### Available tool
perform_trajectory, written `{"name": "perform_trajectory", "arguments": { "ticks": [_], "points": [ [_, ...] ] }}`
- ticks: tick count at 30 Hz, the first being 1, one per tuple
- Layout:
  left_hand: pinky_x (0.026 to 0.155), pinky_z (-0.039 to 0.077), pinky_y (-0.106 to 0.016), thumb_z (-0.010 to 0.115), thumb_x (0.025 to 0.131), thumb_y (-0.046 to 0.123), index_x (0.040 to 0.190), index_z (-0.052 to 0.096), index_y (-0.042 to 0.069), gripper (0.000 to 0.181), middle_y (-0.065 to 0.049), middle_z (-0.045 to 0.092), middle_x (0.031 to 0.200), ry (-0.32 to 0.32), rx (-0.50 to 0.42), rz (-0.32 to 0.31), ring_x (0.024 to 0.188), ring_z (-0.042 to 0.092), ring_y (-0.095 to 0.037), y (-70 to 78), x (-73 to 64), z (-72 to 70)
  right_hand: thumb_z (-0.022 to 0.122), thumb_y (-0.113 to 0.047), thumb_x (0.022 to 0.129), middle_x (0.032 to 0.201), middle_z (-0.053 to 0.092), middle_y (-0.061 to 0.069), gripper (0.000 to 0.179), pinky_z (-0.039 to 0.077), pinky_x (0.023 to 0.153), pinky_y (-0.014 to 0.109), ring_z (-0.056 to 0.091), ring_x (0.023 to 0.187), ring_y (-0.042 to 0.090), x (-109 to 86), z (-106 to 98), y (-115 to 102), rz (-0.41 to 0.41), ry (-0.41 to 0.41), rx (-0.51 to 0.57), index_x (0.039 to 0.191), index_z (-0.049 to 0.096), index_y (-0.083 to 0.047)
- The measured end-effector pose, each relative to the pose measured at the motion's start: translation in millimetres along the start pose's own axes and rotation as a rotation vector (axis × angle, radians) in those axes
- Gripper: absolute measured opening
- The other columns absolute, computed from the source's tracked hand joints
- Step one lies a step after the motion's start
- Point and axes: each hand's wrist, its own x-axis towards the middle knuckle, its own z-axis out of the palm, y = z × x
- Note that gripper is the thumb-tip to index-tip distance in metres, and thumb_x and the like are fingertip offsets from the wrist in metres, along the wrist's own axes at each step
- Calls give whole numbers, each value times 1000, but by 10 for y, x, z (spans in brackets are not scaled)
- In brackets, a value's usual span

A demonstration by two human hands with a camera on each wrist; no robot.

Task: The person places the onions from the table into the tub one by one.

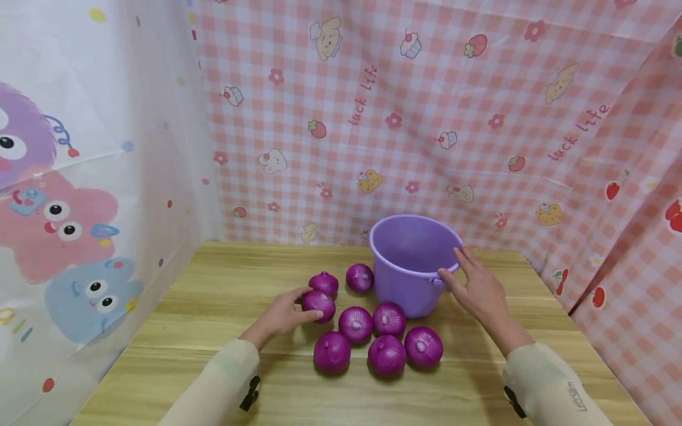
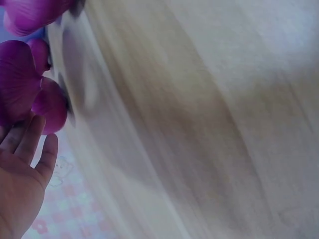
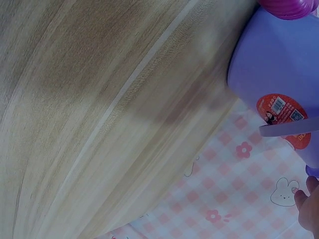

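My left hand [image 1: 285, 312] holds a purple-red onion [image 1: 318, 306] between thumb and fingers, at the left of a group of onions on the table. In the left wrist view the fingers [image 2: 31, 137] reach up against the onion [image 2: 17, 82]. A purple bucket [image 1: 407, 290] stands behind the group, its mouth facing up. At the bucket's right side, my right hand [image 1: 482, 290] grips the rim. The right wrist view catches only the edge of that hand [image 3: 310, 206], below the bucket's handle [image 3: 289, 128].
Several more onions lie close together in front of the bucket, among them one at the front left [image 1: 332, 353] and one at the right [image 1: 423, 347]. Another [image 1: 359, 278] sits beside the bucket's left wall. The wooden table [image 1: 213, 319] meets a checked cloth [image 1: 341, 154] at the back.
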Motion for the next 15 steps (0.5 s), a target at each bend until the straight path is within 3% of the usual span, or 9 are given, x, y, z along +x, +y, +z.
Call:
{"name": "perform_trajectory", "arguments": {
  "ticks": [15],
  "points": [
    [97,50,-50,78,85,42,138,56,12,65,-11,63,128,128,-94,72,118,58,-31,271,75,-89,48,-55,99,157,30,22,75,36,102,68,34,136,51,1,12,7,4,-1,3,149,40,1]
  ]
}}
